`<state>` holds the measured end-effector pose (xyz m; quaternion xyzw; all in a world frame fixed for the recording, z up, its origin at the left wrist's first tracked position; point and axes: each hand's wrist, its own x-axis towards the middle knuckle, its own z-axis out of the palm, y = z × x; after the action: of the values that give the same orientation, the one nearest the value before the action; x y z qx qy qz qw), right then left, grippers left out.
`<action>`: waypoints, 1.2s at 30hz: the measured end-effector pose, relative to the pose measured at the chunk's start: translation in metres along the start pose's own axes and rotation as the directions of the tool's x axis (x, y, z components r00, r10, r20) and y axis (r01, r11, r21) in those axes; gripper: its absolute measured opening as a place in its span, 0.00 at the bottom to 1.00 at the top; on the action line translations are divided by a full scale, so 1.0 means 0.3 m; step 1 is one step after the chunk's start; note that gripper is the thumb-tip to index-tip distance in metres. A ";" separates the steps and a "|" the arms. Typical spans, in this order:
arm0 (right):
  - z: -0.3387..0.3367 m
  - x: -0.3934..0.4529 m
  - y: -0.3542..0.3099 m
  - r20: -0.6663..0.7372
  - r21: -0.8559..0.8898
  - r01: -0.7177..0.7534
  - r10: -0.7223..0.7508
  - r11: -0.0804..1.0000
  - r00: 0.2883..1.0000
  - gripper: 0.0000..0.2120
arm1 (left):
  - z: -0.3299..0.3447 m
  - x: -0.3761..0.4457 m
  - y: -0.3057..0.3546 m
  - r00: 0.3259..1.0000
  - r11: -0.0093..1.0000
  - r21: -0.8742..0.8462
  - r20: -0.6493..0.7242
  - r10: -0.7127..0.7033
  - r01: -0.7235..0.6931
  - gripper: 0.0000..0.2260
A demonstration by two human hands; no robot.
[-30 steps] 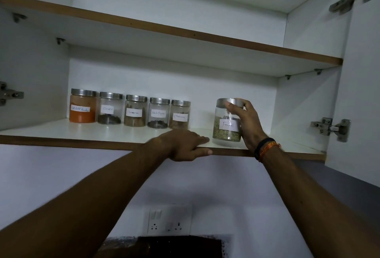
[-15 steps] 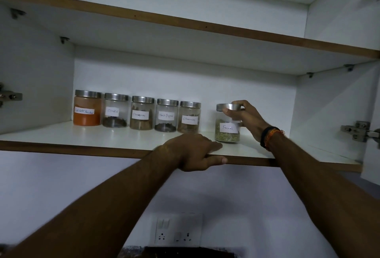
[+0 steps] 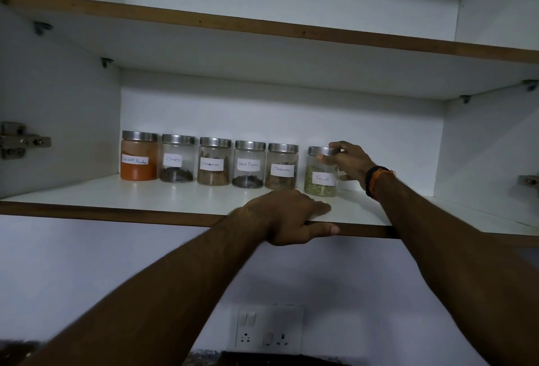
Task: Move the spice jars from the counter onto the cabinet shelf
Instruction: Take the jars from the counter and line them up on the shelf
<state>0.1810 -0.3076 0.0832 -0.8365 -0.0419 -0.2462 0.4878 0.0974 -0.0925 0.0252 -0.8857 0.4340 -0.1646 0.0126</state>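
— So, where's the fennel jar (image 3: pixel 320 174) now?

— Down on the shelf (image 3: pixel 116 201), at the right end of the row, just beside the second cinnamon jar (image 3: pixel 281 166). A second ago it was at the shelf's front edge; since then it has gone back toward the line, though it sits slightly forward of the others.

— Is it let go?

— No. The right hand (image 3: pixel 348 163) has thumb and fingers curled round its lid and upper side. The left hand (image 3: pixel 287 217) grips the shelf's front edge, fingers on top, thumb beneath, as it did before.

— And the task?

— Six jars stand up there. I'd judge this one nearly placed: a release, perhaps a nudge back. The counter is out of view, so I can't tell whether more wait.
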 end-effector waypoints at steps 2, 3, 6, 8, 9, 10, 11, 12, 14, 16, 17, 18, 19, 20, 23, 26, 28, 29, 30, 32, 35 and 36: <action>0.009 0.012 -0.001 -0.002 -0.014 -0.008 0.008 1.000 1.000 0.26 | -0.002 0.000 0.001 1.000 1.000 0.007 0.004 0.002 -0.002 0.31; 0.012 0.016 0.002 -0.007 -0.016 -0.008 0.008 1.000 1.000 0.26 | -0.003 -0.001 0.002 1.000 1.000 0.012 0.006 0.004 -0.004 0.31; 0.023 0.031 0.012 -0.023 -0.020 0.002 -0.003 1.000 1.000 0.25 | -0.006 -0.001 0.002 1.000 1.000 0.015 0.010 0.007 -0.007 0.30; 0.028 0.039 0.017 -0.025 -0.030 0.009 -0.010 1.000 1.000 0.26 | -0.006 -0.001 0.005 1.000 1.000 0.015 0.004 0.007 -0.008 0.30; 0.031 0.043 0.018 -0.023 -0.033 0.013 -0.014 0.999 1.000 0.27 | -0.006 -0.001 0.005 1.000 1.000 0.015 0.003 0.005 -0.005 0.30; 0.035 0.046 0.019 -0.022 -0.045 0.021 -0.022 0.999 1.000 0.27 | -0.006 0.000 0.006 1.000 1.000 0.014 0.003 0.004 -0.004 0.30; 0.038 0.050 0.021 -0.022 -0.066 0.033 -0.034 0.997 0.999 0.28 | -0.006 0.000 0.005 1.000 1.000 0.016 0.004 0.003 -0.003 0.30; 0.042 0.053 0.023 -0.022 -0.088 0.044 -0.046 0.995 0.999 0.28 | -0.006 0.000 0.005 1.000 1.000 0.018 0.004 0.002 -0.002 0.30; 0.046 0.056 0.025 -0.024 -0.112 0.053 -0.056 0.992 0.998 0.29 | -0.005 0.002 0.003 1.000 1.000 0.021 0.003 0.002 -0.002 0.30; 0.046 0.058 0.026 -0.022 -0.115 0.051 -0.054 0.992 0.998 0.28 | -0.001 0.003 -0.001 1.000 1.000 0.020 0.001 0.002 -0.002 0.30; 0.045 0.058 0.027 -0.020 -0.115 0.048 -0.051 0.992 0.998 0.28 | 0.001 0.004 -0.004 1.000 1.000 0.018 0.002 0.002 -0.002 0.30; 0.044 0.059 0.028 -0.021 -0.114 0.045 -0.047 0.993 0.999 0.29 | 0.002 0.005 -0.006 1.000 1.000 0.017 0.001 0.004 -0.004 0.30; 0.044 0.059 0.032 -0.024 -0.112 0.041 -0.044 0.993 0.999 0.30 | 0.005 0.007 -0.008 1.000 1.000 0.017 -0.002 0.005 -0.005 0.30; 0.044 0.060 0.036 -0.029 -0.111 0.038 -0.042 0.993 0.999 0.31 | 0.006 0.007 -0.010 1.000 1.000 0.016 -0.005 0.004 -0.004 0.30; 0.048 0.054 0.047 -0.051 -0.117 0.033 -0.039 0.993 0.998 0.35 | 0.009 0.008 -0.015 1.000 1.000 -0.003 -0.004 -0.002 0.002 0.31; 0.046 0.029 0.045 -0.065 -0.146 0.011 -0.021 0.989 0.998 0.43 | 0.009 0.010 -0.017 1.000 1.000 0.001 -0.009 -0.008 0.008 0.31; 0.037 -0.002 0.031 -0.099 -0.146 0.018 -0.033 0.989 0.995 0.43 | 0.010 0.009 -0.015 1.000 1.000 0.018 -0.006 -0.019 0.019 0.31; 0.032 -0.025 0.021 -0.118 -0.135 0.030 -0.046 0.990 0.992 0.42 | 0.010 0.006 -0.013 1.000 0.999 0.030 -0.004 -0.025 0.025 0.31; 0.029 -0.054 0.009 -0.136 -0.122 0.045 -0.062 0.991 0.989 0.40 | 0.009 0.003 -0.012 1.000 0.999 0.041 -0.003 -0.031 0.031 0.31; 0.017 -0.127 -0.011 -0.156 -0.079 0.078 -0.090 0.994 0.984 0.34 | 0.007 0.000 -0.005 0.999 0.997 0.067 -0.009 -0.038 0.039 0.31; 0.002 -0.249 -0.035 -0.185 0.034 0.115 -0.107 0.993 0.977 0.25 | 0.005 -0.003 0.001 0.999 0.994 0.099 -0.009 -0.039 0.040 0.31; -0.004 -0.295 -0.042 -0.206 0.068 0.127 -0.110 0.990 0.972 0.22 | 0.008 -0.008 0.006 0.999 0.993 0.114 -0.020 -0.039 0.041 0.31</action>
<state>0.0993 -0.2871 0.0536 -0.7829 -0.0520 -0.3564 0.5073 0.0955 -0.0921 0.0221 -0.8905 0.4060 -0.1975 0.0561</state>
